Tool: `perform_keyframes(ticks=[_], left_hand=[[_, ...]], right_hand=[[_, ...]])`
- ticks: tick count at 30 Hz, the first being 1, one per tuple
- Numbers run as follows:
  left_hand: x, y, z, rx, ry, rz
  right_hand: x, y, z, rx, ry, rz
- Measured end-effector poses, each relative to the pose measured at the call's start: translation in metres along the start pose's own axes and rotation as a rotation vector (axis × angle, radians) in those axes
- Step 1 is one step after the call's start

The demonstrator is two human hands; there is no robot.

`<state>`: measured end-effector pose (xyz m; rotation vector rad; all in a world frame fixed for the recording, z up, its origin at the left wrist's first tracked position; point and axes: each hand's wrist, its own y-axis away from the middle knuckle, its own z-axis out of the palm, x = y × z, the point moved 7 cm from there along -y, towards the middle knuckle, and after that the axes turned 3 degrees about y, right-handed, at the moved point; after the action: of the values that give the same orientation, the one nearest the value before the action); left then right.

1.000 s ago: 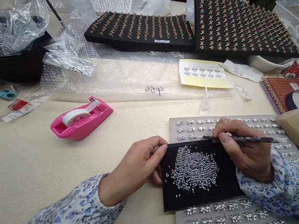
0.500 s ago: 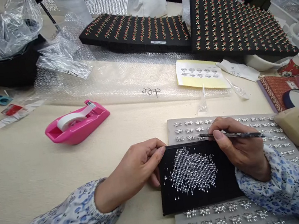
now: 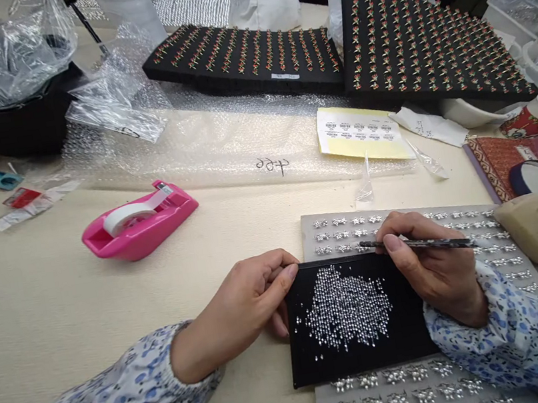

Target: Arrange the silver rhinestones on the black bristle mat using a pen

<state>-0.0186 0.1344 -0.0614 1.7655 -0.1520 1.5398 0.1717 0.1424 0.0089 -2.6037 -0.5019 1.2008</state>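
Two hands busy here. Left hand (image 3: pixel 236 317) is curled, fingers and thumb gripping the top-left corner of a black board (image 3: pixel 314 370) piled with tiny rhinestones (image 3: pixel 346 308). Right hand (image 3: pixel 428 272) pinches a slim speckled pick tool (image 3: pixel 421 243) between thumb and fingers, tip just over the board's top edge. Board sits on a grey sheet (image 3: pixel 329 398) lined with silver star pieces (image 3: pixel 339 221).

Left of the fingers (image 3: pixel 284 272), a pink tape dispenser (image 3: pixel 142 230) on the desk (image 3: pixel 37 310); beyond them, bubble wrap (image 3: pixel 200 148), a yellow label sheet (image 3: pixel 359 134), black foam boards (image 3: pixel 242 60) studded with red-and-gold pins; far right, a lump of beige putty (image 3: pixel 536 232).
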Motion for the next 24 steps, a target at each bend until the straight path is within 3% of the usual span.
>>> perform_keyframes(ticks=[17,24], left_hand=[[0.002,-0.001,0.000,0.008,0.014,-0.005],[0.002,0.001,0.001,0.010,-0.015,0.001]], right_hand=[[-0.005,0.004,-0.001,-0.026,-0.199,-0.030],[-0.017,0.008,0.007,-0.186,-0.268,-0.167]])
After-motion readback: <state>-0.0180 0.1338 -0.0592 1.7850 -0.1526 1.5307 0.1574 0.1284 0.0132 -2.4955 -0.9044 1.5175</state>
